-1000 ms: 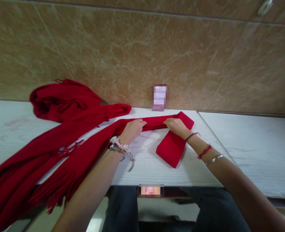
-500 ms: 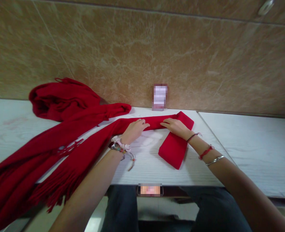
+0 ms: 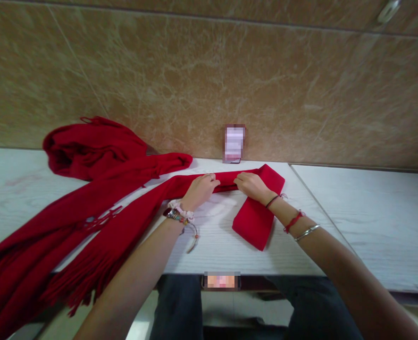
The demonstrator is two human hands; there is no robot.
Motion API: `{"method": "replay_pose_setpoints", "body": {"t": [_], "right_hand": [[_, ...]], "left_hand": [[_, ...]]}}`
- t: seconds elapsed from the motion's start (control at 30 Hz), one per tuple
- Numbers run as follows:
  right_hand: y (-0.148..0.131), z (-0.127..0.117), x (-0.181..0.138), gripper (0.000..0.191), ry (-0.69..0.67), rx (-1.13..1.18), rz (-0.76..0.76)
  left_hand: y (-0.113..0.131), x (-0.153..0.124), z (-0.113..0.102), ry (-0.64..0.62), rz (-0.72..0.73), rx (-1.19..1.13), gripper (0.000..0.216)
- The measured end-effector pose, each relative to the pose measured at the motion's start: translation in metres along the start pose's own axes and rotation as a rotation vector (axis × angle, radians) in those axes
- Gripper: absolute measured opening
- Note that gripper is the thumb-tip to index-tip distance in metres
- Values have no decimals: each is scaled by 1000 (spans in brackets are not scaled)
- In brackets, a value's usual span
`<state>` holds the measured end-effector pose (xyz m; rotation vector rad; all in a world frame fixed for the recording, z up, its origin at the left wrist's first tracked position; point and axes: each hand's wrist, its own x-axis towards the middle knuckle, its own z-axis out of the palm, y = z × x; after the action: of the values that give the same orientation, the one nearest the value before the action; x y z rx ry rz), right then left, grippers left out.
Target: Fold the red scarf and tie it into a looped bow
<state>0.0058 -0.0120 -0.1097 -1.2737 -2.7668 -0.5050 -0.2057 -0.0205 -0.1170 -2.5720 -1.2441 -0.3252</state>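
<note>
- We have both hands on the red scarf (image 3: 138,198), on the narrow folded band that runs across the far side of the white table (image 3: 364,212), near the tiled wall (image 3: 195,80).
- Our left hand (image 3: 199,189) lies palm down on the band, fingers curled over its near edge and pressing; whether the fingertips pinch cloth underneath we cannot tell.
- Our right hand (image 3: 252,185) rests just beside it, fingers bent and closed on the band's top edge; the two hands are near each other but not touching.
- Right of our right hand the scarf turns at a fold and comes back toward us as a short flat flap lying on the table.
- The long remainder trails off to the left, a bunched heap against the wall and the fringed ends hanging over the table's near edge.
- To do this well, we judge the edges should be lined up under both hands and the cloth kept taut between them, so the crease sets straight without puckers.
- Both forearms reach forward from below, wrists low and close to the table, elbows out, bracelets on each wrist.
</note>
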Motion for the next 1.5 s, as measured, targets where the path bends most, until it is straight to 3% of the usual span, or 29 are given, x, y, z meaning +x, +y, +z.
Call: {"method": "replay_pose_setpoints", "body": {"t": [0.13, 0.37, 0.67, 0.87, 1.03, 1.23, 1.4, 1.5], "right_hand": [[-2, 3, -1, 28, 50, -23, 17], [4, 3, -8, 24, -33, 2, -41], [4, 3, -10, 25, -12, -14, -69], [5, -2, -4, 24, -50, -61, -21], [3, -2, -3, 29, 35, -121, 25], [7, 2, -8, 28, -88, 9, -28], [12, 4, -10, 33, -51, 98, -55], [12, 4, -11, 33, -42, 140, -33]], "left_hand": [[1, 0, 2, 17, 3, -3, 31], [-8, -6, 6, -69, 48, -50, 43], [-12, -9, 1, -140, 21, -17, 46], [-5, -4, -7, -65, -68, 3, 40], [-6, -1, -9, 11, -62, 35, 37], [-15, -9, -3, -138, 10, -81, 50], [-21, -12, 1, -155, -57, -268, 57], [-19, -12, -1, -296, -33, -339, 70]]}}
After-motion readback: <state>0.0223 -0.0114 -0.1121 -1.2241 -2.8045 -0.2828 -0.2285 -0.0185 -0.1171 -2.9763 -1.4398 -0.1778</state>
